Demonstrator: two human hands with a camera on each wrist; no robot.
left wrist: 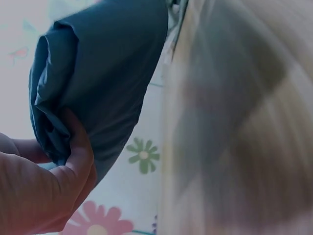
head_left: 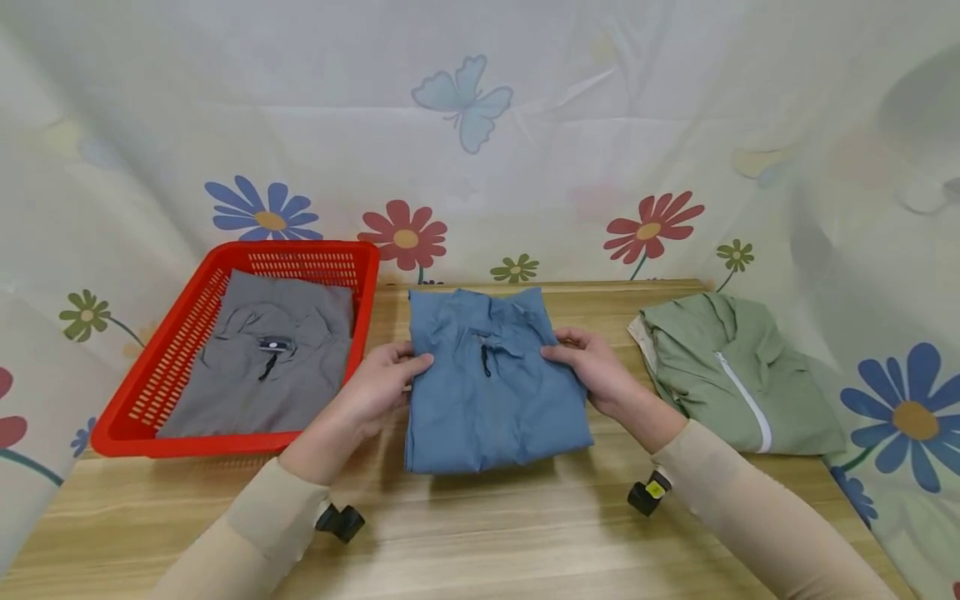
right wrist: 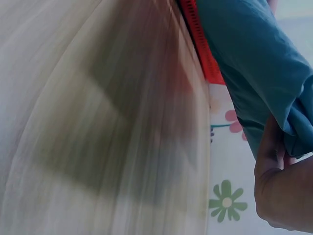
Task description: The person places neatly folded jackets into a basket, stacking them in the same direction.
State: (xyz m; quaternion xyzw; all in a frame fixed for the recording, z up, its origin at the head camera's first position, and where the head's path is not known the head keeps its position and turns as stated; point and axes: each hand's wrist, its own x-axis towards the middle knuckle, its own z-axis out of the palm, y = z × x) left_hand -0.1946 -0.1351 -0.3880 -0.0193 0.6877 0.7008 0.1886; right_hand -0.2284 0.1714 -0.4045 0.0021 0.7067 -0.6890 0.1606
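A folded blue garment (head_left: 495,408) with a short black zip pull hangs above the table between both hands. My left hand (head_left: 377,385) pinches its left edge, thumb on the front; in the left wrist view the fingers of that hand (left wrist: 54,181) curl under the rolled layers of blue cloth (left wrist: 112,63). At the opposite edge my right hand (head_left: 603,375) grips it, thumb on top. The right wrist view has the hand (right wrist: 286,186) with fingers bent beneath the blue cloth (right wrist: 259,63).
On the left stands a red basket (head_left: 366,308) with a folded grey garment (head_left: 255,392) inside. A folded green garment (head_left: 720,367) with a white zip lies at the right of the wooden table (head_left: 480,542). A flowered cloth (head_left: 555,192) hangs behind.
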